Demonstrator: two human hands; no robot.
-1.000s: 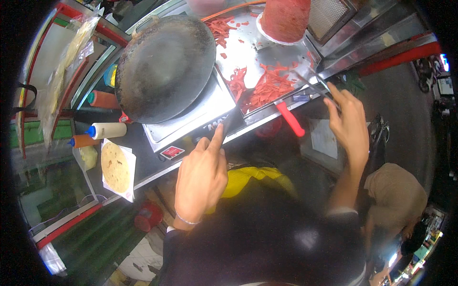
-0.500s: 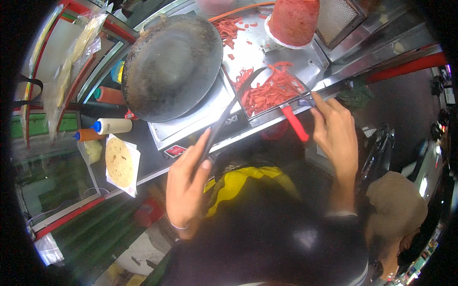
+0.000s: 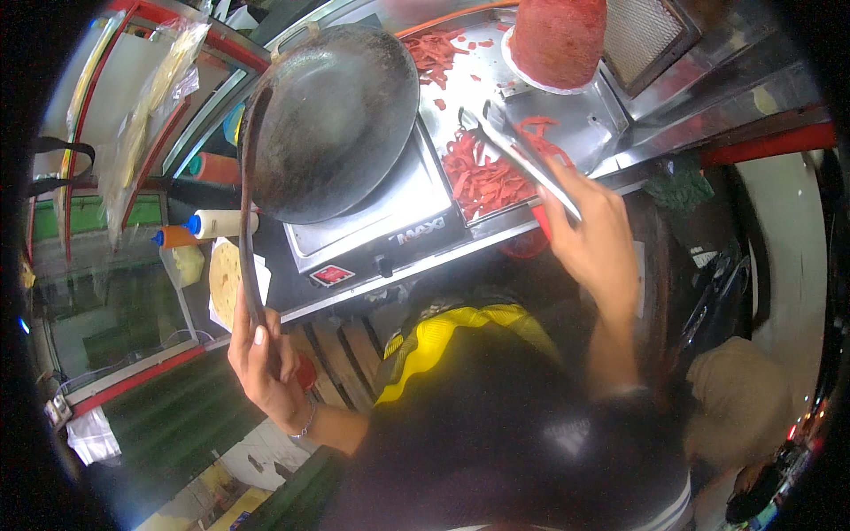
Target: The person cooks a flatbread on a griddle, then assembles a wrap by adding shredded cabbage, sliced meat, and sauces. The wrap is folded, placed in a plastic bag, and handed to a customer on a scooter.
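My left hand [image 3: 266, 372] grips the lower end of a long, dark, slightly curved blade-like tool [image 3: 249, 212]. The tool rises past the left rim of the black round pan [image 3: 341, 124], but whether it touches the rim is unclear. My right hand [image 3: 589, 234] is closed on metal tongs [image 3: 522, 159], whose jaws are apart above the sliced red meat [image 3: 487, 181] in the steel tray [image 3: 580, 124]. A red handle [image 3: 542, 221] shows partly beneath that hand. Beside the left hand, a round flatbread [image 3: 225, 274] lies on white paper, partly hidden by the tool.
The pan sits on a steel stove [image 3: 381, 234]. A large red meat cone [image 3: 560, 40] stands at the tray's far side. White [image 3: 226, 224] and orange [image 3: 175, 236] squeeze bottles lie left of the stove. A person in a brown cap [image 3: 739, 389] is at lower right.
My left hand has swung the long tool left, away from the meat to the pan's left side. The right hand has moved slightly left, and the tongs now point up-left.
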